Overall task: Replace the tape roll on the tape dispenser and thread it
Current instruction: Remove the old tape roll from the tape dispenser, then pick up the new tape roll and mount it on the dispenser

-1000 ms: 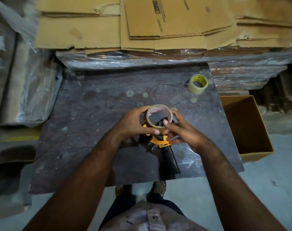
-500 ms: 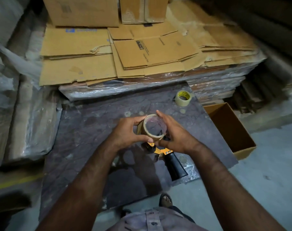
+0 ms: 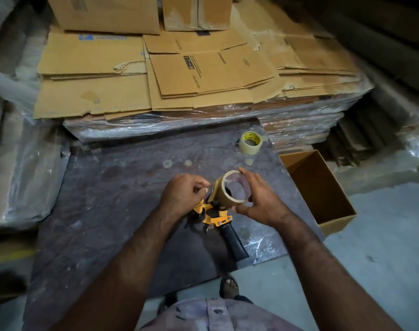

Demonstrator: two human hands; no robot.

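A brown tape roll sits tilted over the head of a yellow tape dispenser with a black handle, which lies on a dark plastic-covered table. My right hand cups the roll from the right side. My left hand is just left of the roll, its fingertips pinched on what looks like the loose end of the tape. A second, clear tape roll with a yellow core lies at the table's far right.
An open cardboard box stands on the floor right of the table. Flattened cartons on a wrapped stack fill the space behind. Plastic-wrapped bundles lie at the left. My sandalled foot shows at the table's near edge.
My left hand has let go of the roll's left side and now pinches at the tape's edge. The right hand keeps the roll. The camera has tilted up.
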